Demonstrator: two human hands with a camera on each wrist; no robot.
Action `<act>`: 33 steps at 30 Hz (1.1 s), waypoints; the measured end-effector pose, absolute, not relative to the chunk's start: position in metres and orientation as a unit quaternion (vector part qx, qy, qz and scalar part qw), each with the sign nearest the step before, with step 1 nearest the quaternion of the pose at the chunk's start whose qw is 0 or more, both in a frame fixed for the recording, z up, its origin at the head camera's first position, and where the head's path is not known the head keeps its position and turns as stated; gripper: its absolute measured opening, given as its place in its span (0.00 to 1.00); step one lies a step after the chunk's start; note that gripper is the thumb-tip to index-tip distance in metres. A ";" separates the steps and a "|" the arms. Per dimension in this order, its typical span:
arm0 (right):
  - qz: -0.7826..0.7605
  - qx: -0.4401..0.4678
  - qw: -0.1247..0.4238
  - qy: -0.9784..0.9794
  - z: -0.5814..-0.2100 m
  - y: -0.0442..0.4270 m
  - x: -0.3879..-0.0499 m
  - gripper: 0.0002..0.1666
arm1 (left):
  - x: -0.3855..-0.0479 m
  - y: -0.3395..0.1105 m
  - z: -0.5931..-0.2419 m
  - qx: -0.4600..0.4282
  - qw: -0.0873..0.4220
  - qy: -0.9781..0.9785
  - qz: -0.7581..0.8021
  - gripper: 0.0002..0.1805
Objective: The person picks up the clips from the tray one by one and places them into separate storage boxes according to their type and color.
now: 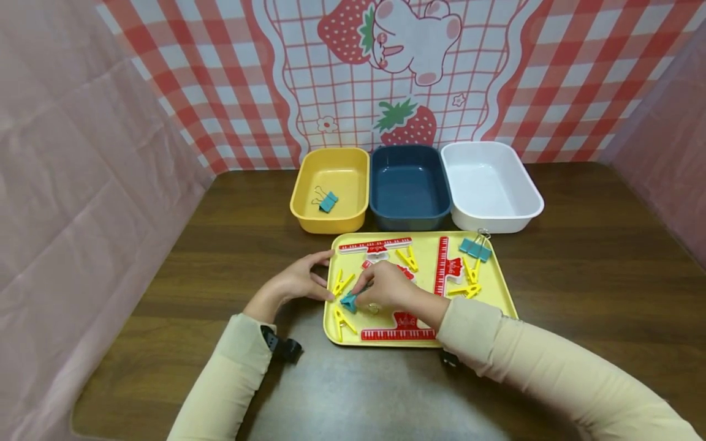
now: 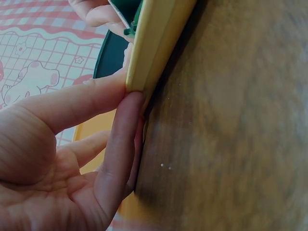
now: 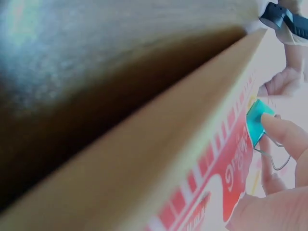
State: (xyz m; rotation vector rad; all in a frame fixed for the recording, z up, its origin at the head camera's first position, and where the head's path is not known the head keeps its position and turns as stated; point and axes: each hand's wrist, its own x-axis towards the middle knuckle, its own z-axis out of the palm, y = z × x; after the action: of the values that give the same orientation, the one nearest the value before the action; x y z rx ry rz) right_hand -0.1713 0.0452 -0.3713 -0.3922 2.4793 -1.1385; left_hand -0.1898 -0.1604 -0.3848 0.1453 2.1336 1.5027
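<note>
In the head view my right hand (image 1: 388,286) pinches a teal binder clip (image 1: 349,301) between thumb and fingers, low over the left part of the yellow tray (image 1: 425,239). The right wrist view shows this binder clip (image 3: 260,120) with its wire handles sticking out beside the fingers. My left hand (image 1: 300,278) holds the tray's left edge; in the left wrist view its thumb and a finger meet at the tray's rim (image 2: 156,43). Yellow clothespins (image 1: 342,283) and red piano-patterned clips (image 1: 398,334) lie on the tray. Another teal binder clip (image 1: 475,248) sits at its top right corner.
Behind the tray stand a yellow bin (image 1: 331,223) holding a teal binder clip (image 1: 328,202), a dark blue bin (image 1: 410,223) and a white bin (image 1: 496,223). All rest on a brown wooden table (image 1: 237,220) before a checked cloth backdrop (image 1: 220,79).
</note>
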 end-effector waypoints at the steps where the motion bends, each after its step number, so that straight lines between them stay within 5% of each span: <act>1: -0.411 -0.132 0.196 0.881 -0.371 0.046 -0.173 0.06 | -0.190 -0.160 -0.385 0.055 0.260 0.789 0.554 0.51; 15: -0.574 -0.015 0.304 0.760 -0.363 0.053 -0.191 0.11 | -0.193 -0.162 -0.388 0.056 0.263 0.792 0.549 0.51; 33: -0.615 0.035 0.280 0.736 -0.336 0.050 -0.223 0.12 | -0.194 -0.161 -0.387 0.049 0.263 0.803 0.533 0.51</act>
State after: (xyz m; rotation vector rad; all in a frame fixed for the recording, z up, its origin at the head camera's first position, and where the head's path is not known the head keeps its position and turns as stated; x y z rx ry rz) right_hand -0.2230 0.0495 -0.3363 0.0926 1.9743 -1.6489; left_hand -0.1936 -0.1613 -0.3873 0.1327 2.1710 1.4417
